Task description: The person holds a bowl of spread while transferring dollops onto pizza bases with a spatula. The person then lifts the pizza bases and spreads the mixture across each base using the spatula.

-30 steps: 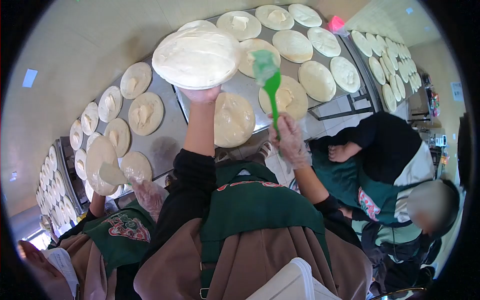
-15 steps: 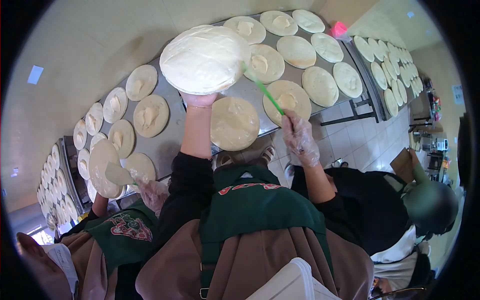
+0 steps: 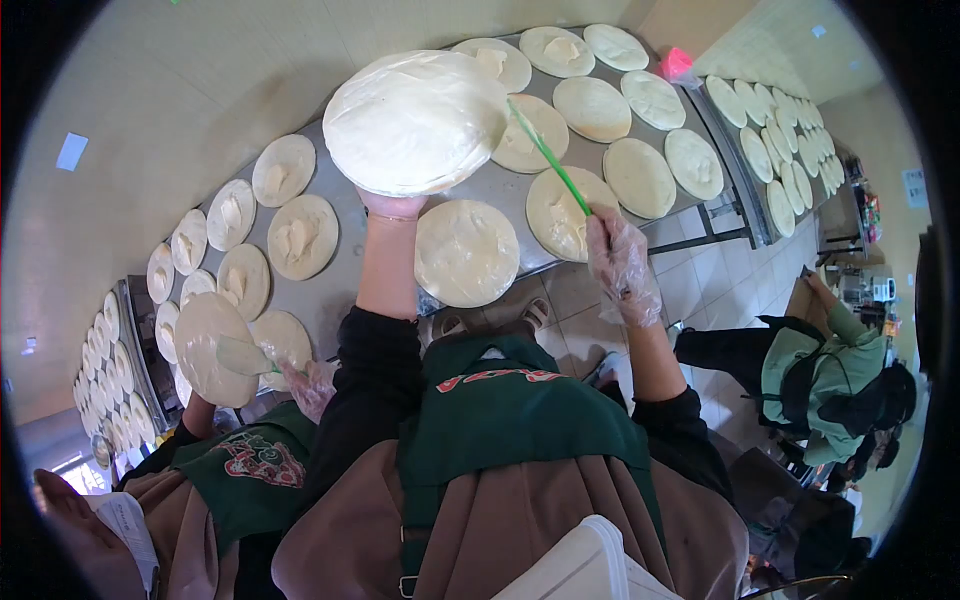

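A large round flatbread (image 3: pixel 415 122), coated in a white spread, rests raised on my left hand (image 3: pixel 394 204), whose fingers are mostly hidden beneath it. My right hand (image 3: pixel 622 268), in a clear plastic glove, is closed round the handle of a green spatula (image 3: pixel 550 157). The spatula's tip is at the right edge of the raised flatbread. Below the raised one, a glossy flatbread (image 3: pixel 467 253) lies near the table's front edge. Another flatbread (image 3: pixel 569 212) with a lump of spread lies beside my right hand.
More flatbreads lie on the metal table (image 3: pixel 335 290). A co-worker's gloved hand (image 3: pixel 308 385) at the left works a pale spatula over a held flatbread (image 3: pixel 216 345). A pink object (image 3: pixel 677 62) sits at the table's back corner. Another person (image 3: pixel 830 375) stands at the right.
My right hand and the green spatula have moved right and down. My left hand keeps the flatbread raised, slightly further right than a second ago. The dark-sleeved person at the right has moved away.
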Demonstrator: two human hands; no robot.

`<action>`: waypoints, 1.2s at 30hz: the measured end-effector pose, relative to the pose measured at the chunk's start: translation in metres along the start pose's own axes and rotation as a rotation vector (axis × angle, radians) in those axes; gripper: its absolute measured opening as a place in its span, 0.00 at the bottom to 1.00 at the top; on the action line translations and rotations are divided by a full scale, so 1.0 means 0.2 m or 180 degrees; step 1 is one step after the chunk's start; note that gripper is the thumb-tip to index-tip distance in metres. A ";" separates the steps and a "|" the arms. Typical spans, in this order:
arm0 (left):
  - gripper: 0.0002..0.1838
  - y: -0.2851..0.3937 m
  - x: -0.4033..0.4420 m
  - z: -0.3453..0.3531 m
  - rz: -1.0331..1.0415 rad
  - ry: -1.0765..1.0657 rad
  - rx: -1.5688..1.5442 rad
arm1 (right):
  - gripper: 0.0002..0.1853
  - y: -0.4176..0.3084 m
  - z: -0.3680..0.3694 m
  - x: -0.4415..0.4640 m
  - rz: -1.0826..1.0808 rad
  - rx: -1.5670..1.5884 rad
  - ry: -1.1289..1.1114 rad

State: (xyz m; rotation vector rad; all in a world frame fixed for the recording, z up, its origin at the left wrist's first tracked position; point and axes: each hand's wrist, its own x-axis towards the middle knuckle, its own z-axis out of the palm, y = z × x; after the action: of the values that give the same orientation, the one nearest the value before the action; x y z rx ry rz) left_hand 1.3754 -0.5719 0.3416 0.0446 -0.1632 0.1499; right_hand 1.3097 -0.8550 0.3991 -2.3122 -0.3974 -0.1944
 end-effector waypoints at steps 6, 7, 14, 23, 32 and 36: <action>0.31 -0.01 0.02 -0.01 -0.0189 -0.0240 -0.0274 | 0.09 0.05 0.01 -0.05 -0.0219 -0.0268 -0.0317; 0.31 0.00 0.02 -0.02 -0.0187 -0.0239 -0.0275 | 0.09 0.05 -0.01 -0.06 -0.0307 -0.0250 -0.0461; 0.30 -0.02 0.02 -0.02 -0.0291 0.0074 0.0145 | 0.09 0.07 -0.07 -0.01 0.0017 0.0056 -0.0122; 0.32 -0.14 0.03 -0.04 -0.0469 -0.0308 -0.0447 | 0.09 0.09 0.05 -0.13 -0.0201 -0.0084 -0.0386; 0.34 -0.22 0.00 -0.09 0.0186 0.0446 0.0753 | 0.08 -0.02 0.07 -0.21 -0.0425 0.0011 -0.0682; 0.37 -0.21 0.01 -0.01 0.0191 0.0483 0.0691 | 0.08 0.01 0.05 -0.21 0.0094 0.0455 -0.0297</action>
State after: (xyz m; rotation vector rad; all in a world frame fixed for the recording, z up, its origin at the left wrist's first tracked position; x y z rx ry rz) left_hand 1.3836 -0.6131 0.3391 0.2440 0.0039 0.2296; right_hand 1.2707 -0.8587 0.3790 -2.1900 -0.4101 -0.0421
